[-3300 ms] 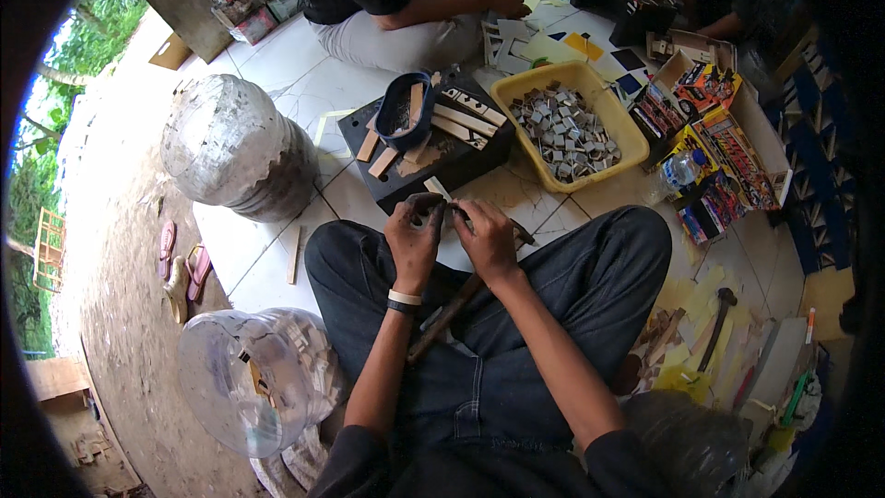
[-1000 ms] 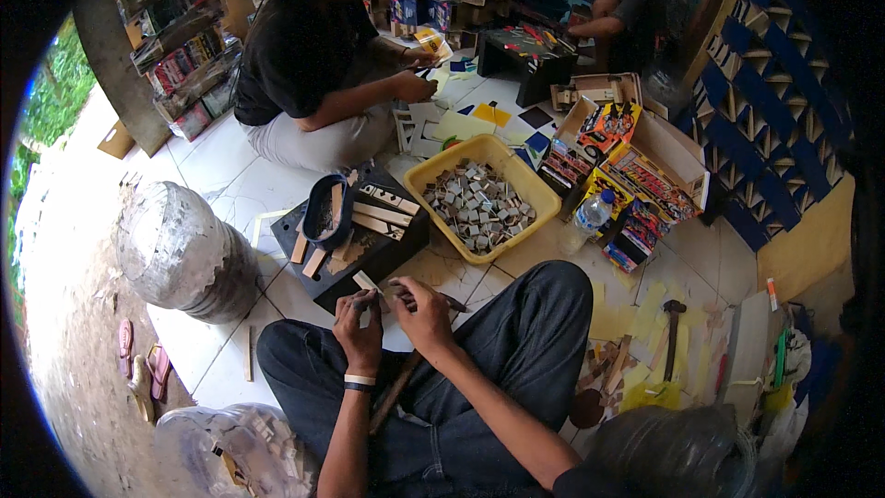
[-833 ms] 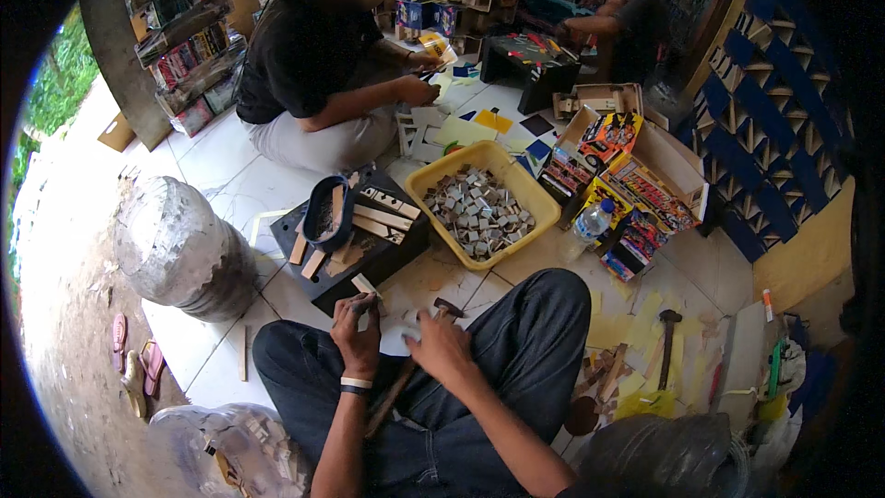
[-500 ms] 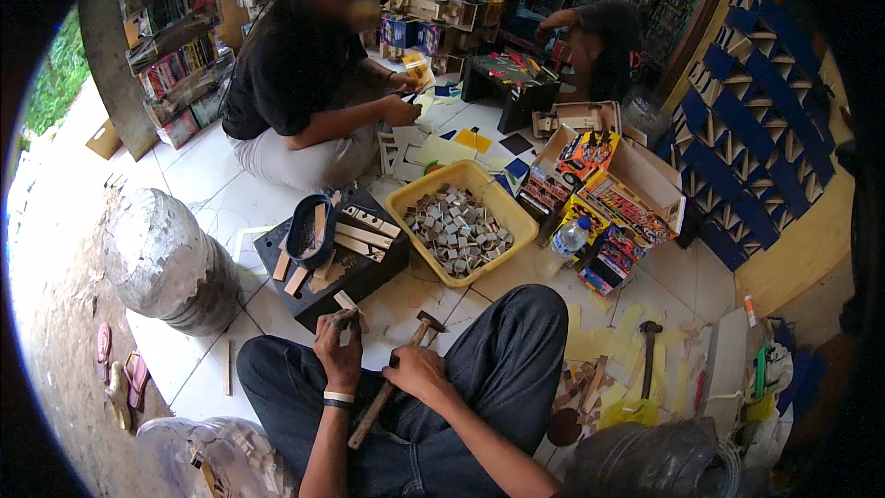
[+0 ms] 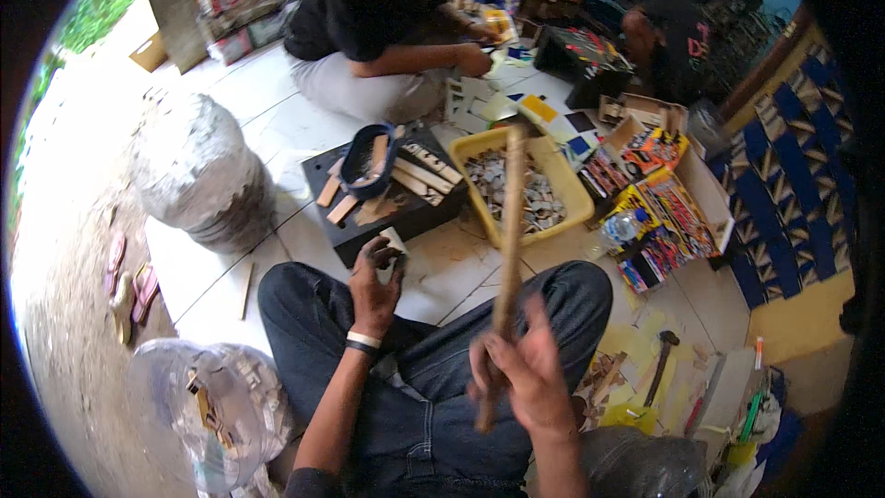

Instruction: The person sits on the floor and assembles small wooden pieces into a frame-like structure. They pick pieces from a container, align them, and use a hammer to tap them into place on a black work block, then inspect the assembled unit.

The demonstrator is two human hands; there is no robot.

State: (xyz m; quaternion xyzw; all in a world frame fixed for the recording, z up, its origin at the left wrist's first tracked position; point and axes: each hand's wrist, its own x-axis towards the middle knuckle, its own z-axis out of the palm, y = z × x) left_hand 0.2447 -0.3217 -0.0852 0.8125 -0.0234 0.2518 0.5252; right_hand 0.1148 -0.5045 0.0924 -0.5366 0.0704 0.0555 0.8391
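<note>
A low black stand with a flat top [image 5: 430,213] sits on the white tile floor. On the near side of the stand, the left hand [image 5: 374,288] has its fingers bent in a narrow pinch. A small, flat, pale wooden piece [image 5: 393,239] pokes up at its fingertips, by the stand's near edge.

The right hand [image 5: 522,373] is wrapped around a hammer with a long light-brown wooden handle [image 5: 510,240], nearer to the person than the stand and to its right. The handle points up and tips a little. The dark head is blurry, and so is part of the hand.

On top of the stand sit a dark blue oval tub [image 5: 368,188] and some long, pale wooden strips [image 5: 419,180]. Just right of the stand is a yellow plastic basin [image 5: 560,229], full of little grey square bits [image 5: 544,212]. Left of the stand is a big, dirty, see-through plastic jug [image 5: 198,166]. Behind the stand, a person in a black shirt [image 5: 369,9] sits on the floor.
</note>
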